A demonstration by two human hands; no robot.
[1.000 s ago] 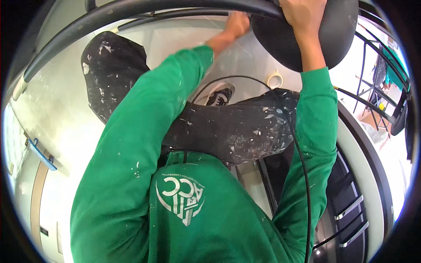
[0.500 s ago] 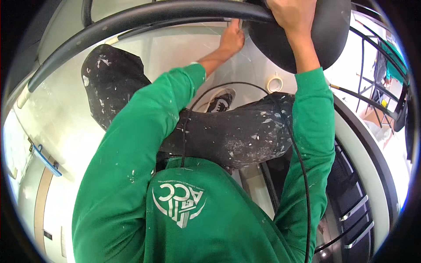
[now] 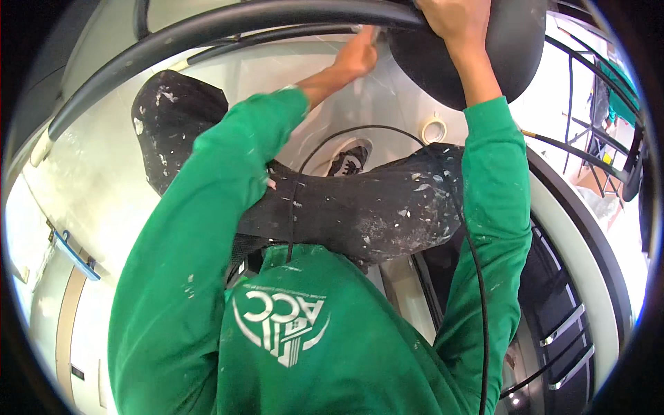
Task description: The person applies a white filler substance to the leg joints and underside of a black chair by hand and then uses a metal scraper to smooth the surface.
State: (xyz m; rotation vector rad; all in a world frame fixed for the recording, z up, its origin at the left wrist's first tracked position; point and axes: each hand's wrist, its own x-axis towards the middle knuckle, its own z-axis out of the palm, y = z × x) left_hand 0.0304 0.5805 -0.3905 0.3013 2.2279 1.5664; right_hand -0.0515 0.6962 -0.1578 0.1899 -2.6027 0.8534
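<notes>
A black chair or stool with a curved tubular frame (image 3: pixel 207 34) and a rounded black panel (image 3: pixel 477 69) lies across the top of the view. My right hand (image 3: pixel 458 21) grips the frame where the thick tube meets the panel; its fingertips are partly hidden at the upper edge. Below the thick tube, my left hand (image 3: pixel 357 54) is closed beside a thinner black bar (image 3: pixel 277 34). It is blurred, and whatever its fingers hold cannot be made out. The tube's left end has a pale tip (image 3: pixel 41 149).
A roll of tape (image 3: pixel 422 130) lies on the pale floor (image 3: pixel 387 100) near my shoe (image 3: pixel 348 162). A black cable (image 3: pixel 477 277) crosses my lap. Black metal frames (image 3: pixel 588 128) and another person's green sleeve (image 3: pixel 618 90) are at right, above a dark unit with chrome bars (image 3: pixel 564 325).
My left hand has drawn back slightly left and down along the bar, its elbow shifting left. My right hand keeps its hold and has shifted slightly left with the panel.
</notes>
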